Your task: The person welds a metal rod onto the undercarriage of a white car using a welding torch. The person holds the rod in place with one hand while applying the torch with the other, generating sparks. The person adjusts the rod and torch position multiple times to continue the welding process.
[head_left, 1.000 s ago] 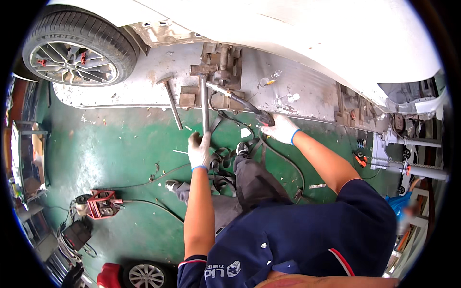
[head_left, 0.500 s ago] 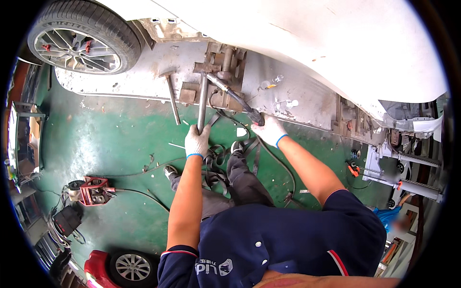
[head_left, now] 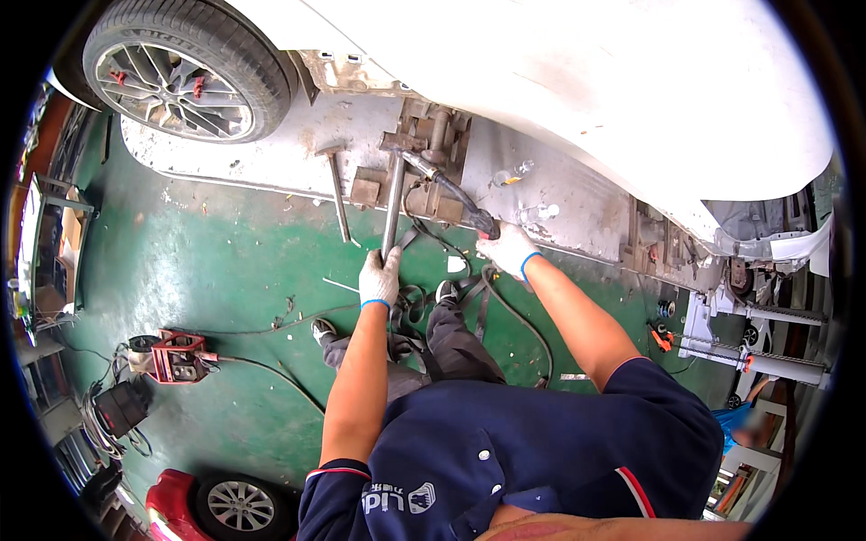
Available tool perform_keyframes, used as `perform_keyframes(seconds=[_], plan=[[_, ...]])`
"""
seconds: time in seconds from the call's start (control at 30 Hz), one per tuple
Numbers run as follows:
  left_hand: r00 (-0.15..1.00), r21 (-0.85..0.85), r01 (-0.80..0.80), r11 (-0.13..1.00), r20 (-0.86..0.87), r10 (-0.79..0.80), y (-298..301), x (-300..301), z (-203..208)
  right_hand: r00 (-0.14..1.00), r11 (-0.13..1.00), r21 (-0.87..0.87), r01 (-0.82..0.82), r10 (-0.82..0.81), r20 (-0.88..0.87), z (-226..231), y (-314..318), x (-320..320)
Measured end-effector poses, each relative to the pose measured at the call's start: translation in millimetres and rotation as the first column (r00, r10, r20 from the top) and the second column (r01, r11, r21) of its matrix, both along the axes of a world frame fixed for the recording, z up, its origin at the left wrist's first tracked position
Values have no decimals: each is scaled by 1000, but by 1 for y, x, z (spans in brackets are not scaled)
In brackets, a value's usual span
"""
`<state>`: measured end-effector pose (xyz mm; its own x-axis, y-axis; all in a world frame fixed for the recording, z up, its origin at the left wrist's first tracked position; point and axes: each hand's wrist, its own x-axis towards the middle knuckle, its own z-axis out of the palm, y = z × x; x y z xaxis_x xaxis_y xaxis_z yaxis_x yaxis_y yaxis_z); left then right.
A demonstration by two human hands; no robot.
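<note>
My left hand [head_left: 379, 278], in a white knit glove with a blue cuff, is closed around the lower end of a metal pipe [head_left: 394, 203]. The pipe's far end rests at a rusty clamp [head_left: 442, 135] under the white car's sill. My right hand [head_left: 509, 248], gloved alike, grips the handle of a welding torch [head_left: 460, 197]. The torch's nozzle points up and left, close beside the pipe's top; whether they touch I cannot tell. From the handle a dark cable loops down over the floor. A hammer [head_left: 337, 194] leans on the platform edge left of the pipe.
The white car body [head_left: 577, 81] overhangs the grey platform [head_left: 262, 171], its wheel [head_left: 180, 90] at upper left. Clear plastic bottles [head_left: 512, 173] lie on the platform. Cables and black straps surround my feet. A red machine [head_left: 178, 356] stands left; another person [head_left: 744, 424] is at far right.
The view has tilted slightly, so the car and platform sit a little lower and further right. Both hands keep their holds; pipe and torch stay nearly the same against the clamp.
</note>
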<state>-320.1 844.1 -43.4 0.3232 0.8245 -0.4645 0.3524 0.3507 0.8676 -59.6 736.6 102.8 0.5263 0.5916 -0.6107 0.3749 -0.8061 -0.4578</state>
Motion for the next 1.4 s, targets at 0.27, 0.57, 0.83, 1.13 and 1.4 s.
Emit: perform_keyframes(seconds=[0.27, 0.57, 0.83, 1.13, 1.4], plan=[[999, 32, 30, 999, -15, -29, -7, -5, 10, 990, 998, -36, 61, -65, -123, 25, 9, 1], [1000, 55, -22, 998, 7, 21, -11, -7, 16, 953, 988, -53, 142, -151, -261, 43, 19, 1], [1000, 25, -22, 999, 9, 22, -12, -6, 10, 960, 994, -48, 98, -107, -259, 30, 17, 18], [989, 205, -1, 979, -142, 31, -11, -5, -3, 972, 997, -40, 60, -68, -224, 31, 16, 15], [994, 57, -8, 998, -108, 14, -12, -5, 13, 963, 993, 3, 121, -116, -243, 28, 13, 6]])
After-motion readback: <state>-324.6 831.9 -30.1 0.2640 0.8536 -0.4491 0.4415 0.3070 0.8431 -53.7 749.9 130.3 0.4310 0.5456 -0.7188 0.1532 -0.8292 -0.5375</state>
